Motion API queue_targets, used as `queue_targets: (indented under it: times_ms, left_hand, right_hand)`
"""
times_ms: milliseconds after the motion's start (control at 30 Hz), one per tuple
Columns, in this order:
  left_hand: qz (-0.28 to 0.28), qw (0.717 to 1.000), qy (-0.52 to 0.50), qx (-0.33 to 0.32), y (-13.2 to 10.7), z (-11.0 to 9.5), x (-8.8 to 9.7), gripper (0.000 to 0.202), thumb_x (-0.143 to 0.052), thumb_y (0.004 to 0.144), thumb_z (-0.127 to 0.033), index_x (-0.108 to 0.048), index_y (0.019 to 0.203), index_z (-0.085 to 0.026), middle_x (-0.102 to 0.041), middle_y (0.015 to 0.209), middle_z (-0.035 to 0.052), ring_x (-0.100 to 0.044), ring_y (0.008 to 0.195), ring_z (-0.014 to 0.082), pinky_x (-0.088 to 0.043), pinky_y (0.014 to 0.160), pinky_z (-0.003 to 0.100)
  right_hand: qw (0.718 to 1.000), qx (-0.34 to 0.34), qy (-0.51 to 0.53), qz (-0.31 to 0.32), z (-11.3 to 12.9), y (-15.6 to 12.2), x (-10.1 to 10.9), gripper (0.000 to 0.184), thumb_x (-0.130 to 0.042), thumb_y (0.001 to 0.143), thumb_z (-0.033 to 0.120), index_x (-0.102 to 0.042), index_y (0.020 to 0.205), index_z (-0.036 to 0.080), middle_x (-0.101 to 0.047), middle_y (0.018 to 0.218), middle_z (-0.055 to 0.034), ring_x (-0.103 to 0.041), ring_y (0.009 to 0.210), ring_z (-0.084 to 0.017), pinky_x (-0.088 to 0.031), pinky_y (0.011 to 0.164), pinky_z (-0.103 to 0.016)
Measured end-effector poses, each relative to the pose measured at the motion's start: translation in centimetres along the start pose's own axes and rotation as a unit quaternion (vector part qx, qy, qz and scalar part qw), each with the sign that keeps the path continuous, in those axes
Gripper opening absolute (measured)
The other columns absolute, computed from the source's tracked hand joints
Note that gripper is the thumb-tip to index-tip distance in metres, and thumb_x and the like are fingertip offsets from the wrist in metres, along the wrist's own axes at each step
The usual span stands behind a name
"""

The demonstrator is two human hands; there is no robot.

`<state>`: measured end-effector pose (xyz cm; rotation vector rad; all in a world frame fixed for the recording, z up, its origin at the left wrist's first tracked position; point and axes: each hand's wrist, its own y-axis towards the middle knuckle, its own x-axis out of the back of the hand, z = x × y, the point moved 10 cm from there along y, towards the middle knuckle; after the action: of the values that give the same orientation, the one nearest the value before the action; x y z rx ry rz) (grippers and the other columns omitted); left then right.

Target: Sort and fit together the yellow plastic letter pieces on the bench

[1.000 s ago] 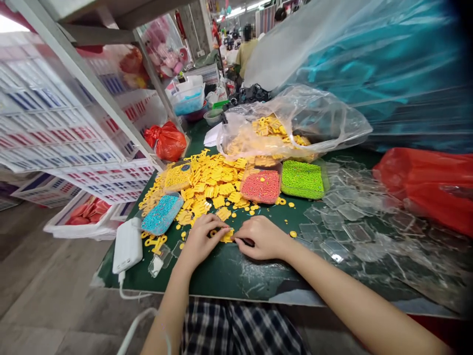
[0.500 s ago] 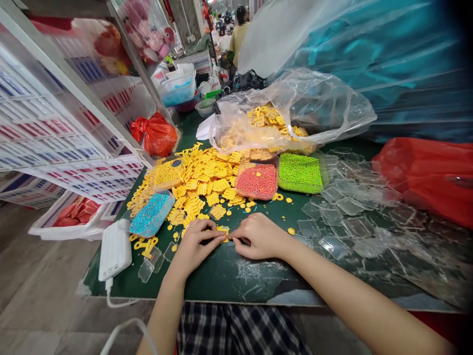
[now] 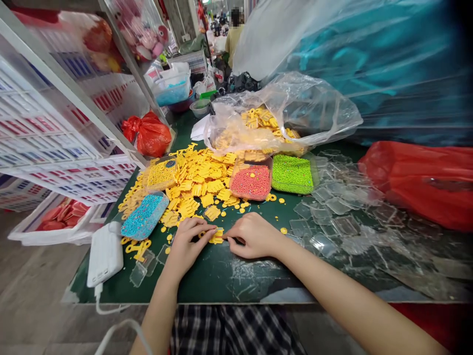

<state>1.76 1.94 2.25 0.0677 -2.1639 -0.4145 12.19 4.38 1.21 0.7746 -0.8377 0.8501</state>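
Observation:
A small yellow slotted plastic piece (image 3: 217,236) lies on the green table between my two hands. My left hand (image 3: 190,244) is closed, its thumb and index finger together at the piece's left edge. From the other side, the index fingertip of my right hand (image 3: 253,236) meets the right edge, with the other fingers curled in. Pale and reddish marks show in the piece's slots, too small to make out. Just beyond the hands, a heap of similar yellow pieces (image 3: 201,175) spreads over the table.
Beyond the hands stand trays of blue beads (image 3: 145,216), yellow beads (image 3: 161,175), pink beads (image 3: 251,181) and green beads (image 3: 292,173). Clear plastic plates (image 3: 338,204) lie scattered right. A white power bank (image 3: 105,254) sits left; an open plastic bag (image 3: 321,113) stands behind.
The view has shifted slightly, moving most things a little left. My fingers have drawn apart a little, so more of the yellow piece shows between them.

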Motion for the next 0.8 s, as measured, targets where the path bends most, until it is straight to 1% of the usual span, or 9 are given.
queue_targets:
  times_ms: [133, 233, 300, 367, 433, 500, 600, 700, 800]
  left_hand:
    - [-0.03, 0.997, 0.008, -0.075, 3.8, -4.3, 0.6, 0.024, -0.055, 0.094, -0.04, -0.07, 0.088, -0.021, -0.068, 0.084, 0.0033, -0.06, 0.082, 0.0189, -0.044, 0.076, 0.032]
    - [-0.025, 0.989, 0.102, -0.106, 8.4, -6.3, -0.3, 0.023, -0.055, 0.094, -0.037, -0.069, 0.088, -0.02, -0.069, 0.088, 0.005, -0.058, 0.086, 0.0223, -0.04, 0.079, 0.036]
    - [0.02, 0.98, 0.176, -0.09, 11.6, -6.0, -2.2, 0.023, -0.056, 0.092, -0.036, -0.071, 0.09, -0.019, -0.069, 0.092, 0.0081, -0.057, 0.09, 0.0265, -0.039, 0.08, 0.039]
    - [0.062, 0.972, 0.209, -0.09, 14.1, -6.1, -4.2, 0.025, -0.055, 0.093, -0.037, -0.072, 0.094, -0.018, -0.069, 0.096, 0.01, -0.057, 0.093, 0.0284, -0.04, 0.081, 0.039]
    - [0.084, 0.968, 0.2, -0.128, 16.0, -7.7, -6.1, 0.027, -0.052, 0.094, -0.036, -0.071, 0.1, -0.019, -0.069, 0.099, 0.0093, -0.059, 0.095, 0.0271, -0.04, 0.082, 0.037]
    - [0.115, 0.959, 0.179, -0.188, 17.3, -10.3, -8.3, 0.026, -0.051, 0.095, -0.035, -0.071, 0.101, -0.02, -0.07, 0.101, 0.0074, -0.06, 0.096, 0.0249, -0.041, 0.083, 0.035]
    - [0.222, 0.926, 0.181, -0.245, 18.5, -13.7, -12.7, 0.022, -0.055, 0.093, -0.031, -0.072, 0.098, -0.019, -0.072, 0.101, 0.0078, -0.062, 0.096, 0.0241, -0.04, 0.083, 0.033]
    - [0.303, 0.899, 0.184, -0.257, 19.6, -15.0, -16.1, 0.016, -0.062, 0.087, -0.029, -0.075, 0.091, -0.02, -0.073, 0.096, 0.0068, -0.063, 0.092, 0.0233, -0.039, 0.079, 0.03]
    - [0.339, 0.887, 0.176, -0.258, 20.6, -15.0, -18.2, 0.016, -0.071, 0.079, -0.035, -0.076, 0.087, -0.023, -0.074, 0.087, 0.0033, -0.063, 0.08, 0.0208, -0.039, 0.069, 0.027]
  right_hand:
    - [0.999, 0.022, -0.025, -0.014, 0.7, 0.0, 0.3, 0.02, -0.053, 0.078, 0.024, -0.067, 0.065, 0.02, -0.064, 0.056, 0.0002, -0.045, 0.049, -0.011, -0.022, 0.053, -0.028]
    - [0.998, 0.035, -0.043, -0.019, 1.1, 0.0, 0.4, 0.02, -0.054, 0.078, 0.025, -0.066, 0.063, 0.02, -0.065, 0.056, 0.0013, -0.048, 0.049, -0.012, -0.024, 0.052, -0.028]
    - [0.997, 0.041, -0.052, -0.03, 1.2, 0.0, 0.5, 0.02, -0.053, 0.078, 0.026, -0.064, 0.062, 0.02, -0.064, 0.055, 0.002, -0.049, 0.049, -0.012, -0.026, 0.051, -0.028]
    - [0.995, 0.056, -0.056, -0.052, 1.5, 0.0, 0.6, 0.021, -0.052, 0.077, 0.026, -0.061, 0.059, 0.021, -0.063, 0.053, 0.0027, -0.051, 0.049, -0.012, -0.027, 0.05, -0.028]
    - [0.992, 0.086, -0.059, -0.077, 2.1, 0.0, 0.7, 0.021, -0.052, 0.076, 0.027, -0.057, 0.056, 0.021, -0.06, 0.05, 0.0036, -0.051, 0.047, -0.011, -0.029, 0.05, -0.028]
    - [0.986, 0.116, -0.066, -0.098, 2.7, -0.1, 0.7, 0.022, -0.051, 0.075, 0.028, -0.051, 0.054, 0.022, -0.055, 0.046, 0.0045, -0.049, 0.045, -0.01, -0.03, 0.049, -0.027]
    - [0.982, 0.132, -0.075, -0.114, 3.0, 0.0, 0.5, 0.026, -0.049, 0.073, 0.031, -0.039, 0.05, 0.023, -0.044, 0.04, 0.0064, -0.044, 0.041, -0.009, -0.03, 0.047, -0.026]
    - [0.982, 0.145, -0.062, -0.107, 3.3, 0.0, 0.2, 0.032, -0.047, 0.07, 0.035, -0.027, 0.049, 0.023, -0.034, 0.038, 0.0077, -0.04, 0.039, -0.009, -0.027, 0.043, -0.025]
    - [0.98, 0.17, -0.041, -0.093, 3.7, 0.1, -0.2, 0.035, -0.047, 0.069, 0.037, -0.021, 0.049, 0.024, -0.034, 0.039, 0.0073, -0.042, 0.041, -0.009, -0.027, 0.04, -0.025]
